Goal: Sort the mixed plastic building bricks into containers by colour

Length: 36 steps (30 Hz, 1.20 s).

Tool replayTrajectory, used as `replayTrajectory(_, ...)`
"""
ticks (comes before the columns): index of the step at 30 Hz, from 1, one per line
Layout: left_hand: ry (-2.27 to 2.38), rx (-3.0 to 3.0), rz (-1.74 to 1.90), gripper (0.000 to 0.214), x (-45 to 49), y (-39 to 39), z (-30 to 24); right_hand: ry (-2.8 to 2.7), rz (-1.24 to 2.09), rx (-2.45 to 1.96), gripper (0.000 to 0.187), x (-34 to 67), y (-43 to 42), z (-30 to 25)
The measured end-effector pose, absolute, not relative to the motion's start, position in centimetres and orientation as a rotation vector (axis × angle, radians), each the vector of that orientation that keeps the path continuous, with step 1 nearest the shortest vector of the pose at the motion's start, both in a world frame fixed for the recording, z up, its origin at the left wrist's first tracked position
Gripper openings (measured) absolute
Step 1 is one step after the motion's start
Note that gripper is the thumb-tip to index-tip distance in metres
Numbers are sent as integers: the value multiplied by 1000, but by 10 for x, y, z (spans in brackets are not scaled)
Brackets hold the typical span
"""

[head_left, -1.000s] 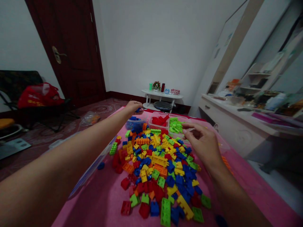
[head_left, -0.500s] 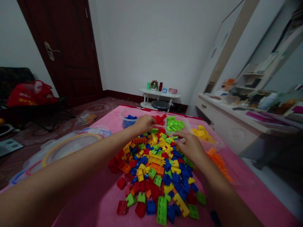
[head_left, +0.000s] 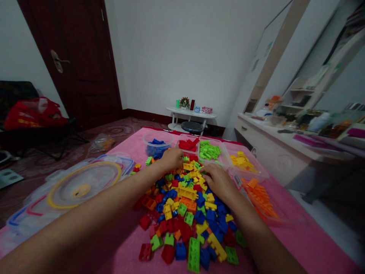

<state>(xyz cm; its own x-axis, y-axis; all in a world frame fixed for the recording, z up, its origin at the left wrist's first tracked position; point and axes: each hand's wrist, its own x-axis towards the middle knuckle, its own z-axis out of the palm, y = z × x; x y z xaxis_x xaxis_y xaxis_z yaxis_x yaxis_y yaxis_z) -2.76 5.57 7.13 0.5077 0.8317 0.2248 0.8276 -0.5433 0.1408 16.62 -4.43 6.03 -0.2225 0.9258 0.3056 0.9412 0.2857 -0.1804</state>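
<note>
A heap of plastic bricks (head_left: 188, 205) in red, blue, yellow, green and orange lies on the pink tabletop (head_left: 119, 236). My left hand (head_left: 171, 159) rests knuckles-up on the far edge of the heap, next to a clear tub of blue bricks (head_left: 157, 142). Its fingers are curled down into the bricks, and what they hold is hidden. My right hand (head_left: 218, 180) lies on the heap's right side, fingers bent and pressed together among yellow and blue bricks. The two hands are about a hand's width apart.
Behind the heap stand clear tubs of red bricks (head_left: 188, 144), green bricks (head_left: 210, 149), yellow bricks (head_left: 242, 160) and orange bricks (head_left: 259, 194). Clear lids with coloured rims (head_left: 80, 182) are stacked at the left. A white dresser (head_left: 273, 152) runs along the right.
My left hand has drawn back from above the blue tub to the heap's far edge. My right hand has dropped from the air onto the bricks. The camera has tilted and the lids have come into view.
</note>
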Motion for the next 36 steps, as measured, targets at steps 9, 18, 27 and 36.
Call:
replayTrajectory(9,1101,1906,975,31,-18,34,74,-2137,-62,-1702,39,165,-47,63)
replayTrajectory(18,909,1704,980,37,-12,19,58,-2139,11,-1780,17,167,-47,63)
replayTrajectory(27,882,1642,1011,38,-11,16,58,-2270,136,-1670,49,186,-45,59)
replayTrajectory(36,864,1634,995,34,-12,17,55,-1780,297,-1534,22,176,-44,76)
